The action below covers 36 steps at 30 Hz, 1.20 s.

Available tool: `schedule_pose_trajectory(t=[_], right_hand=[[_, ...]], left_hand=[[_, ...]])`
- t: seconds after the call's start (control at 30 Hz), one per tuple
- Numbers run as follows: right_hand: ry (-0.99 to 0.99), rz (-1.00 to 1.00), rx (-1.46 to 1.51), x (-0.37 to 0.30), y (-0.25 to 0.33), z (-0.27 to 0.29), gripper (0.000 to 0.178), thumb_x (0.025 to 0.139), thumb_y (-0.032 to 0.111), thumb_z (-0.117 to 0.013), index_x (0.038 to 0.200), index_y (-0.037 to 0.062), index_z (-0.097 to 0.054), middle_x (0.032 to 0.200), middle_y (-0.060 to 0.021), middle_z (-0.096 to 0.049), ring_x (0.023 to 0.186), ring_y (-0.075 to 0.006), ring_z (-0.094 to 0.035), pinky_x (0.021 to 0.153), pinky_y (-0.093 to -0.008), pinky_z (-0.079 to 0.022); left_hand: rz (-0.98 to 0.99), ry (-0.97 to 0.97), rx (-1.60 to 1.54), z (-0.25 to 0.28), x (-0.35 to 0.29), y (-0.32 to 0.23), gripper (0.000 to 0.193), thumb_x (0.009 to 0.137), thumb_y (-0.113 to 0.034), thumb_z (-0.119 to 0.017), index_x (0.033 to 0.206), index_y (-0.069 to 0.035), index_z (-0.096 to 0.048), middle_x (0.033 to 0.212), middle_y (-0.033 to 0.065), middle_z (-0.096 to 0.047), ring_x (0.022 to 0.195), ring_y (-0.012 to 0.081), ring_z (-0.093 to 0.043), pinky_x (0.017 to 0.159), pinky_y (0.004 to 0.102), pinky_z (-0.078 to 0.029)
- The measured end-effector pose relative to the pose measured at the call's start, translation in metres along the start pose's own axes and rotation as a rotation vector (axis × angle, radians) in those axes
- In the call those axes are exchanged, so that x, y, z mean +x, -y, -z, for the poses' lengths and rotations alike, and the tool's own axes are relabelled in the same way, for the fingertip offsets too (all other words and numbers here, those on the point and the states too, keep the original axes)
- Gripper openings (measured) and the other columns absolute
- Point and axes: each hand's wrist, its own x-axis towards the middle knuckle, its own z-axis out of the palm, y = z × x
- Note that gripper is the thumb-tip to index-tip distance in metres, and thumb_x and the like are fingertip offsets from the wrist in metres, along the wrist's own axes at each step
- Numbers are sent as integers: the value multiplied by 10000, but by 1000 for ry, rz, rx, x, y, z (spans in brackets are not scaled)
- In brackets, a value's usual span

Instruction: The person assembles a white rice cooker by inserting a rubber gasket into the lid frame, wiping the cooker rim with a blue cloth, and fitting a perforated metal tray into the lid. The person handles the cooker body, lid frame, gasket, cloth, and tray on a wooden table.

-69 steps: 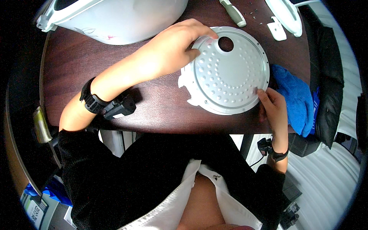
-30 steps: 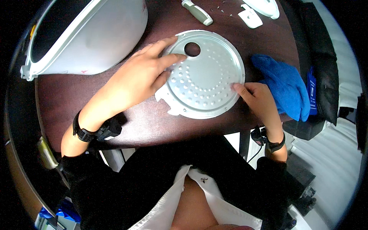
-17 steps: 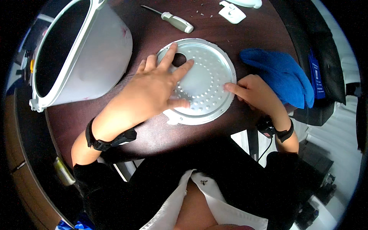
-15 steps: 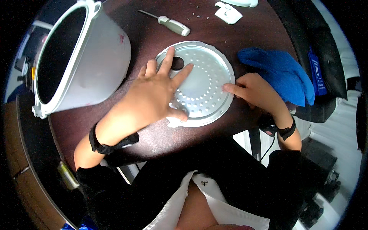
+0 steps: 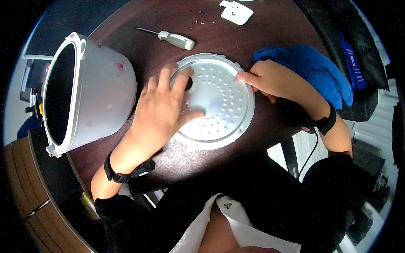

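A round, dimpled silver metal lid plate (image 5: 215,99) with a hole near its upper left lies on the dark table. My left hand (image 5: 162,101) spreads over the plate's left side, fingers apart and slightly blurred, partly covering the hole and left rim. At the upper right rim, my right hand (image 5: 268,80) grips the edge, thumb on top and the other fingers curled, partly out of sight. Beyond the plate lies a screwdriver (image 5: 179,41) with a grey and white handle.
To the left a white rice cooker body (image 5: 105,92) lies on its side, its dark opening facing left. Several small screws (image 5: 201,22) and a white plastic piece (image 5: 237,13) sit at the far side. A blue cloth (image 5: 312,69) lies beside my right hand.
My right hand has shifted up along the plate's rim to its upper right. My left hand has drawn back toward the plate's left edge. The whole view has also shifted somewhat.
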Motion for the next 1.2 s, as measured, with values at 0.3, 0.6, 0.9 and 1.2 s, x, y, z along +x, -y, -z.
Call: schedule_pose_trajectory(t=[0.3, 0.6, 0.9, 1.2], right_hand=[[-101, 35, 41, -1, -1, 1, 516, 916, 470, -637, 759, -22, -641, 565, -111, -611, 436, -178, -606, 405, -293, -467], [-50, 3, 142, 9, 8, -1, 352, 863, 289, -738, 983, -5, -587, 650, -78, -644, 489, -124, -602, 442, -230, -472], [11, 40, 258, 23, 2, -4, 284, 813, 196, -768, 930, 8, -589, 658, -82, -655, 509, -124, -614, 444, -222, -467], [-58, 52, 214, 18, 10, -9, 377, 828, 189, -755, 1079, -22, -569, 699, -78, -661, 547, -131, -623, 478, -245, -477]], left_hand=[[106, 57, -46, -6, 43, 15, 458, 868, -256, -675, 1181, 62, -568, 1078, 269, -603, 1023, 411, -610, 894, 461, -502], [194, 93, -160, -11, 49, 26, 418, 909, -279, -613, 1192, 23, -565, 1024, 275, -625, 1012, 429, -615, 895, 466, -476], [-64, 15, -302, -23, 68, 31, 354, 893, -248, -653, 1118, 24, -620, 1060, 219, -618, 1001, 394, -603, 878, 442, -474], [-131, -6, -277, -35, 73, 35, 201, 869, -99, -650, 1033, 17, -632, 921, 193, -631, 885, 384, -629, 804, 436, -485]])
